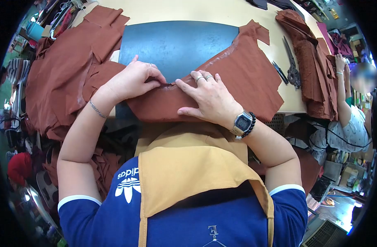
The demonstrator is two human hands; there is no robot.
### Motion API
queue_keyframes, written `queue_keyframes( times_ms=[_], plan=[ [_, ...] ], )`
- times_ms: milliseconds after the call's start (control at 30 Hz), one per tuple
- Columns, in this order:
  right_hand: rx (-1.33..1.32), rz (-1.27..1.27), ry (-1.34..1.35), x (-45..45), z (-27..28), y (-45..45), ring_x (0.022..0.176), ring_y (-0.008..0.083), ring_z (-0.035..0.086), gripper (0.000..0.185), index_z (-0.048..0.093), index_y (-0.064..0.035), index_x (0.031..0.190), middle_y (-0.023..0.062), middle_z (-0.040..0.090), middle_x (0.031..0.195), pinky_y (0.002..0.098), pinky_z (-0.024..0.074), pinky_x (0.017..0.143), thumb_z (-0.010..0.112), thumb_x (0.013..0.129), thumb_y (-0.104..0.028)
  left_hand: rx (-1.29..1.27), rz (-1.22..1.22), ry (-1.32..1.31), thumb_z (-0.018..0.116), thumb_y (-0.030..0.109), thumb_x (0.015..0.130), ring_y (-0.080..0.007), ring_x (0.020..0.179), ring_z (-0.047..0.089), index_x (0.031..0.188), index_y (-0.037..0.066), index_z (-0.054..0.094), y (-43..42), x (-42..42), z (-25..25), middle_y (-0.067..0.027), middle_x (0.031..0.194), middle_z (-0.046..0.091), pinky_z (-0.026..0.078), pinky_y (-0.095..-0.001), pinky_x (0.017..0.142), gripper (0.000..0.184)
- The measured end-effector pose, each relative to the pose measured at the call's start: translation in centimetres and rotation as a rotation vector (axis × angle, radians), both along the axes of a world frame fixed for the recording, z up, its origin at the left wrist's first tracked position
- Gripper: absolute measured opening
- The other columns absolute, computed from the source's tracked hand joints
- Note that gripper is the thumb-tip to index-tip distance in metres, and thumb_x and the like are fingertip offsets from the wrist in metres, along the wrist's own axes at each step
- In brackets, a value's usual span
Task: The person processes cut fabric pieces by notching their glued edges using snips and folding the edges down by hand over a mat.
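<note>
A rust-brown fabric piece lies over the front of a dark board, with a pale streak along its upper edge. My left hand pinches that edge between thumb and fingers, near the middle of the board. Just to the right, my right hand lies on the fabric with its fingers spread, the fingertips close to the same edge. Its wrist bears a watch and dark beads. The fabric's lower edge hangs near the yellow apron.
More brown fabric is piled at the left, and another stack lies at the right. Scissors and a pen-like tool lie between board and stack. A person is at the far right.
</note>
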State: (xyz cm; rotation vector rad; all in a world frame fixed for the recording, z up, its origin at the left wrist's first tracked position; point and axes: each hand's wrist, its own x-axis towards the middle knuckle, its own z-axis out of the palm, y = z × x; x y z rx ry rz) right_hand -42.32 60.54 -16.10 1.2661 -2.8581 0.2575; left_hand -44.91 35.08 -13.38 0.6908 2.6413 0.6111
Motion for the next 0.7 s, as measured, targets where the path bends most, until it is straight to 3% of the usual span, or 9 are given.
queue_keyframes(
  times_ms=[267, 500, 600, 700],
  plan=[
    [0.062, 0.009, -0.055, -0.2, 1.0, -0.8, 0.122, 0.0447, 0.048, 0.074, 0.046, -0.0201, 0.142, 0.0308, 0.048, 0.132, 0.0587, 0.0412, 0.098, 0.058, 0.084, -0.064, -0.019, -0.202, 0.300, 0.061, 0.016, 0.091, -0.0206, 0.095, 0.064, 0.100, 0.020, 0.074, -2.2, -0.2, -1.7, 0.0006, 0.094, 0.065, 0.024, -0.0643, 0.112, 0.016],
    [0.165, -0.007, -0.120, -0.4, 2.5, -2.0, 0.122, 0.0427, 0.048, 0.077, 0.046, -0.0221, 0.142, 0.0293, 0.049, 0.131, 0.0579, 0.0416, 0.098, 0.059, 0.081, -0.067, 0.010, -0.198, 0.329, 0.064, 0.012, 0.088, -0.0204, 0.092, 0.064, 0.102, 0.022, 0.074, -3.1, -0.3, -1.9, 0.0001, 0.096, 0.063, 0.025, -0.0644, 0.111, 0.020],
    [0.179, 0.054, 0.062, -0.4, 2.1, -2.3, 0.117, 0.0376, 0.051, 0.081, 0.048, -0.0130, 0.140, 0.0241, 0.053, 0.126, 0.0512, 0.0437, 0.098, 0.062, 0.080, -0.065, 0.014, -0.185, 0.317, 0.065, 0.010, 0.086, -0.0199, 0.093, 0.064, 0.102, 0.022, 0.074, -3.2, -0.3, -2.1, 0.0006, 0.096, 0.063, 0.024, -0.0636, 0.112, 0.022],
    [0.099, 0.107, -0.025, -0.4, 1.9, -3.5, 0.111, 0.0332, 0.053, 0.084, 0.050, -0.0022, 0.134, 0.0194, 0.055, 0.119, 0.0422, 0.0456, 0.095, 0.066, 0.078, -0.062, 0.016, -0.176, 0.301, 0.065, 0.007, 0.085, -0.0188, 0.095, 0.063, 0.102, 0.022, 0.074, -3.2, -0.3, -2.3, 0.0014, 0.096, 0.063, 0.021, -0.0622, 0.114, 0.025]
  ],
)
